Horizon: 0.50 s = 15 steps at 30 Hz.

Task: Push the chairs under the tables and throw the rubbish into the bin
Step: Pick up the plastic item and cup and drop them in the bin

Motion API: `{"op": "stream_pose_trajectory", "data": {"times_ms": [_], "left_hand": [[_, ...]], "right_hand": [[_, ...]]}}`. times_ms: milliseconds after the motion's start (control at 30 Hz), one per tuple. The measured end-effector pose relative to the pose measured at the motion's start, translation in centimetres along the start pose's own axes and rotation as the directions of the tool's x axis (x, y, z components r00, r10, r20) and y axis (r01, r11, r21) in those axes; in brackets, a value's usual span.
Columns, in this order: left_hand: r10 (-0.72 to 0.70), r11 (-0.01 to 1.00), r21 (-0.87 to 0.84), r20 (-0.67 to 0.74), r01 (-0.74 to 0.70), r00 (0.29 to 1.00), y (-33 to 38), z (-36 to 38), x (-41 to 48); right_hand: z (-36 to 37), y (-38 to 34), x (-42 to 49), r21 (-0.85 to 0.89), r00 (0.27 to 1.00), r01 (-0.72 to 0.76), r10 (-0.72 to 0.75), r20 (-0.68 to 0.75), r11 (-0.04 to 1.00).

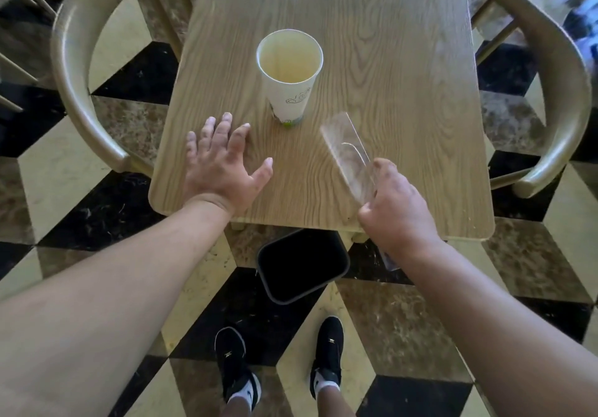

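Observation:
A white paper cup (290, 73) stands upright and open near the middle of the wooden table (404, 76). My right hand (396, 207) grips a clear plastic wrapper (348, 154) with a utensil inside, lifted at an angle over the table's near right part. My left hand (221, 164) rests flat on the table with fingers spread, left of the cup and apart from it. A black bin (302, 266) sits open on the floor under the table's near edge. A wooden armchair (69, 70) is at the table's left side and another armchair (556, 86) at its right.
The floor is a black, cream and brown checker pattern. My two feet in black shoes (278, 365) stand just behind the bin. More chair legs show at the top left corner.

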<state>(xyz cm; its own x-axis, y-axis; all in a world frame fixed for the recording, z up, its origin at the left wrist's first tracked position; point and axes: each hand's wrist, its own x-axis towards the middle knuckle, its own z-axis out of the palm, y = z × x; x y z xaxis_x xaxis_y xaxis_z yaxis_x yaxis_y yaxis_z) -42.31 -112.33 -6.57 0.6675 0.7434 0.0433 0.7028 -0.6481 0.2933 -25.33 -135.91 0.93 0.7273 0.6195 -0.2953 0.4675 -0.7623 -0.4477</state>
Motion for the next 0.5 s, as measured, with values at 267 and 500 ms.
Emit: {"op": "stream_pose_trajectory", "data": {"times_ms": [267,500], "left_hand": [[0.006,1.000,0.008,0.019,-0.007,1.000,0.1,0.0,0.0],[0.009,1.000,-0.009,0.002,-0.009,1.000,0.2,0.0,-0.1]], "right_hand": [[1.5,-0.8,-6.1,0.205,0.945,0.299,-0.319,0.071,0.932],[8.8,1.4,-7.6,0.036,0.886,0.426,-0.425,0.184,0.904]]}}
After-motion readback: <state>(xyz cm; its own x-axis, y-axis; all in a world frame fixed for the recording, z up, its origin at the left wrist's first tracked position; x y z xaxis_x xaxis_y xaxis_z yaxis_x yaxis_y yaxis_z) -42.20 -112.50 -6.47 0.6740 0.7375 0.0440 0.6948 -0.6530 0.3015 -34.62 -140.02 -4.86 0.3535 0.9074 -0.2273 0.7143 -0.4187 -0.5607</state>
